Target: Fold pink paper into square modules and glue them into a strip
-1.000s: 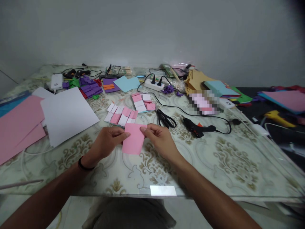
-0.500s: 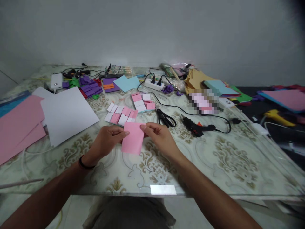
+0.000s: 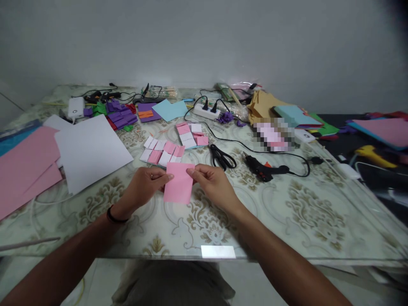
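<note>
Paper point(image 3: 178, 189), small and pink, is held over the near middle part of the patterned table point(image 3: 270, 229), between the two hands. Left hand point(image 3: 145, 185) pinches its left edge near the top, with the thumb on the face; right hand point(image 3: 215, 182) pinches its upper right corner in the same manner. Just beyond the paper lie pink and white folded pieces point(image 3: 164, 149), in rows. To the right of these are black scissors point(image 3: 222, 157), and farther right one black glue gun point(image 3: 263, 168). On the left side rest white sheets point(image 3: 94, 153), beside larger pink sheets point(image 3: 27, 165). Farther back stands a white power strip point(image 3: 206, 112), with two black plugs inserted
</note>
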Available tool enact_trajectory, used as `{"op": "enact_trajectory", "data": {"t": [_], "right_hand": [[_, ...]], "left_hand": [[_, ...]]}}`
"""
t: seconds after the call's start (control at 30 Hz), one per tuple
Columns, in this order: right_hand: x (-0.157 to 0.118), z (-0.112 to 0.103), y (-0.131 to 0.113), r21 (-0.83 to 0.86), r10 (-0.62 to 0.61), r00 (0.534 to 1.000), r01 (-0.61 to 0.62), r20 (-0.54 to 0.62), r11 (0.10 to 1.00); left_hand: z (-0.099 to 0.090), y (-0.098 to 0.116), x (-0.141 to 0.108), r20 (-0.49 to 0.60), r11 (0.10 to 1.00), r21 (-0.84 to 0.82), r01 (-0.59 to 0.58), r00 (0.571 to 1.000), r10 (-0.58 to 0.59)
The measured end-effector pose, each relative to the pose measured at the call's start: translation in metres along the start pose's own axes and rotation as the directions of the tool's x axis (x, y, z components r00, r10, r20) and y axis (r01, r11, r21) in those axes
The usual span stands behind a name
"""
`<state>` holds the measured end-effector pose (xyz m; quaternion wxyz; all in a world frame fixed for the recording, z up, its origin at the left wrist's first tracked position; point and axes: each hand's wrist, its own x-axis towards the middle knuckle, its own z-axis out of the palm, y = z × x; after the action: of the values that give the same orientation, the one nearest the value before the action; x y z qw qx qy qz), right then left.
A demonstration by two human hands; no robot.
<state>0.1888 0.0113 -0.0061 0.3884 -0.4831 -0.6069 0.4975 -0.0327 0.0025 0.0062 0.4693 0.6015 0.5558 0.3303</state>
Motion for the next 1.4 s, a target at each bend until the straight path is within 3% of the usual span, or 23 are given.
{"op": "enact_trajectory", "data": {"t": [0.2,0.4,0.6,0.83,0.97,1.13,1.3,1.4], "right_hand": [[-0.0006,-0.0011,-0.0024,-0.012,0.006,1.000,-0.007,-0.012,1.000],[-0.0001,0.0004,-0.0030,0.026,0.058,0.989,-0.062,0.133,0.998],[-0.0006,0.0021,-0.0054,-0.007,0.042,0.994,-0.042,0.103,0.999],[0.0010,-0.0002,-0.0031,-0.089,0.054,0.982,-0.038,0.180,0.995],[0.0010,-0.0004,-0.0041,-0.074,0.041,0.985,-0.029,0.168,0.997],[0.0003,-0.0005,-0.0049,-0.034,0.103,0.960,-0.097,0.262,0.995],[-0.0002,-0.0009,-0.0041,-0.069,0.086,0.965,-0.071,0.246,0.995],[-0.0006,0.0007,-0.0035,0.010,0.120,0.953,-0.128,0.279,0.992]], "left_hand": [[-0.0004,0.0027,-0.0001,0.007,1.000,0.021,-0.004,1.000,0.004],[-0.0024,-0.0009,-0.0015,-0.111,0.998,0.065,-0.026,0.993,0.033],[-0.0030,-0.0024,0.0000,-0.117,0.998,0.065,-0.024,0.993,0.032],[-0.0042,-0.0027,0.0030,-0.198,0.995,0.097,-0.039,0.978,0.058],[-0.0044,-0.0016,0.0034,-0.202,0.995,0.094,-0.035,0.978,0.054],[-0.0054,-0.0006,0.0047,-0.231,0.998,0.045,-0.039,0.972,0.048],[-0.0056,-0.0002,0.0053,-0.234,0.998,0.056,-0.038,0.971,0.050],[-0.0067,-0.0003,0.0055,-0.254,0.998,0.045,-0.038,0.966,0.048]]}}
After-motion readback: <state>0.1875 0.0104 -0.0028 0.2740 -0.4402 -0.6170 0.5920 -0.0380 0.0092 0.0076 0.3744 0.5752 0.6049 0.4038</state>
